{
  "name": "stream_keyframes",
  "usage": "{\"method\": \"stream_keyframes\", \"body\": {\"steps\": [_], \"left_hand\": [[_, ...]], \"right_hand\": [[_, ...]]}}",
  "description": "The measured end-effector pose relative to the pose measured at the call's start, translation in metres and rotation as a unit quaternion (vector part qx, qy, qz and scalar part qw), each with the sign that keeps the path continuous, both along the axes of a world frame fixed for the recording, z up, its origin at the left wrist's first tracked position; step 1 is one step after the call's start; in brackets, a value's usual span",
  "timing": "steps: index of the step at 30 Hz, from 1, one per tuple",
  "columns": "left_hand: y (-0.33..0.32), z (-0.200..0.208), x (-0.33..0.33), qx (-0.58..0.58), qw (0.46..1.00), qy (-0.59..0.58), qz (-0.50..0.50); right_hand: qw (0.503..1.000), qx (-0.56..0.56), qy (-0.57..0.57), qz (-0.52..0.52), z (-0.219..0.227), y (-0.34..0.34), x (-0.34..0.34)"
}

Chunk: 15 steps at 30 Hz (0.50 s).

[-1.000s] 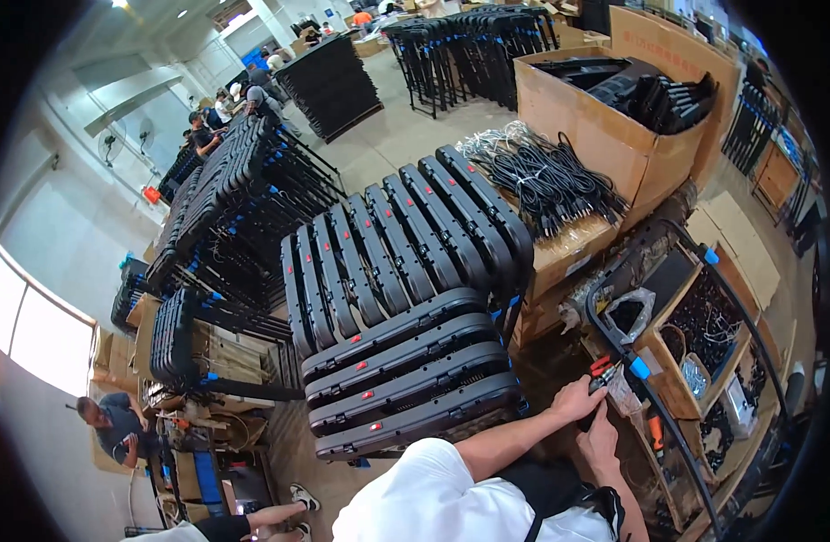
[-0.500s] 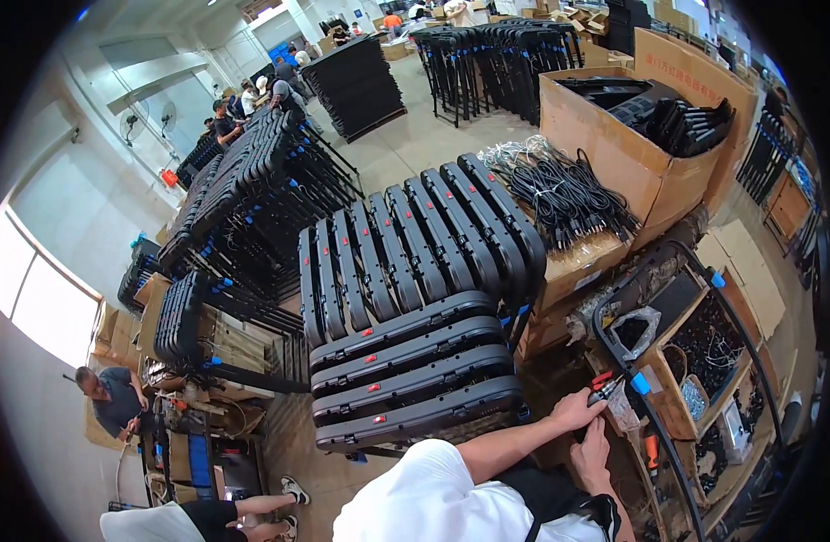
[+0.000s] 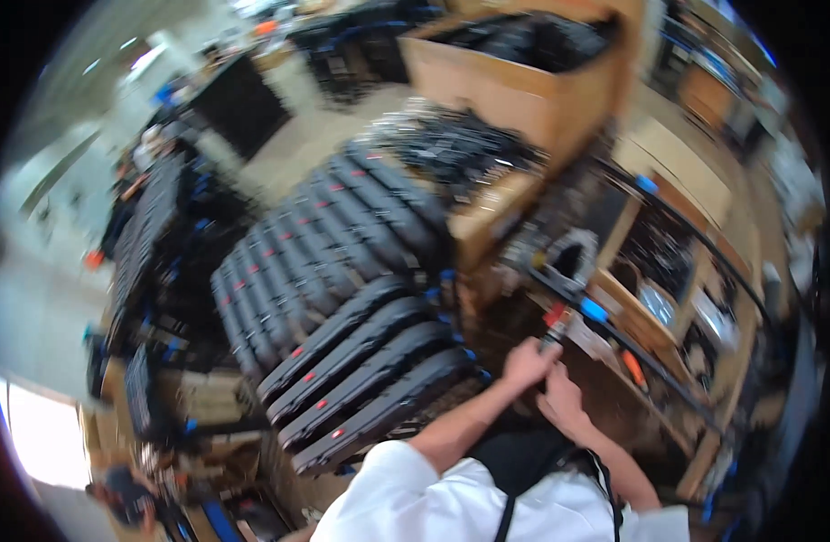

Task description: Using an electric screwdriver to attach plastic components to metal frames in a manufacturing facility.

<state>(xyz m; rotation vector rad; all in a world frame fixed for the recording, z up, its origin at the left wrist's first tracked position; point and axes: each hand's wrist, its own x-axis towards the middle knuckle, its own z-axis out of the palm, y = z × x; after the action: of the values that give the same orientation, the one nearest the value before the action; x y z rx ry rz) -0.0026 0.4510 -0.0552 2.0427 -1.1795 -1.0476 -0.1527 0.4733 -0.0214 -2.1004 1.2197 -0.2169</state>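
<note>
My left hand (image 3: 530,363) is closed around a small tool (image 3: 551,338) with a silvery body and a red part at its far end; motion blur hides its exact kind. Just below and right of it, my right hand (image 3: 564,397) has its fingers curled, and what they grip is hidden. Both hands are held near a black tubular bar (image 3: 627,339) with a blue sleeve (image 3: 594,310). Beyond the bar, an orange-handled tool (image 3: 633,369) lies beside a wooden tray (image 3: 624,327) of small parts.
Long black plastic housings (image 3: 379,384) with red switches are stacked to my left. Behind them lie bundled black cables (image 3: 460,149) beside a large cardboard box (image 3: 487,77) of black parts. A person (image 3: 130,497) is at the lower left; more black frames (image 3: 153,230) stand further left.
My view has swung, so the stacks, box and tray sit further left in it and look tilted. My hands keep close together, with the left still on the red-ended tool.
</note>
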Motion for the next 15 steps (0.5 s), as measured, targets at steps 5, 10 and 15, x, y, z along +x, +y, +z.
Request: {"method": "stream_keyframes", "body": {"steps": [5, 10, 15], "left_hand": [[0.007, -0.008, 0.001, -0.002, 0.999, 0.034, 0.002], [0.010, -0.017, -0.025, 0.009, 0.998, 0.054, -0.029], [0.013, -0.019, -0.037, 0.011, 0.998, 0.061, -0.033]], "right_hand": [[0.999, -0.025, 0.033, -0.032, -0.003, 0.008, -0.003], [0.996, -0.018, 0.072, -0.055, 0.002, 0.020, -0.028], [0.996, -0.011, 0.070, -0.062, 0.009, 0.021, -0.041]]}}
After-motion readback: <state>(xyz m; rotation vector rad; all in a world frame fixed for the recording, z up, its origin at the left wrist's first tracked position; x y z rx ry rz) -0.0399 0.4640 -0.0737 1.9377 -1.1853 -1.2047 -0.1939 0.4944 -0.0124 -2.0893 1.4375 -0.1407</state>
